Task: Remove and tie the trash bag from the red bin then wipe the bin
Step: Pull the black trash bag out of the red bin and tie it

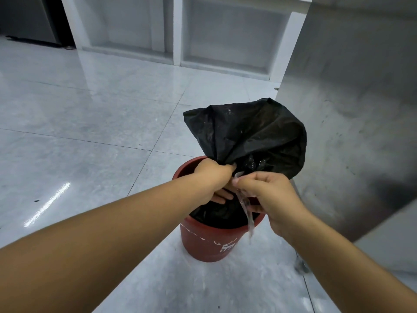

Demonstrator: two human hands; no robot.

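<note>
Glossy floor (90, 132), red bin (203, 242), bag (248, 132) half hidden; left fingers (222, 196) gripping its neck, right fingers (248, 177) pinching clear strip (244, 204).

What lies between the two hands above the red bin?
Head view: a clear plastic strip, pinched by the right hand, hangs between it and the left hand, which grips the gathered neck of the black bag.
</note>
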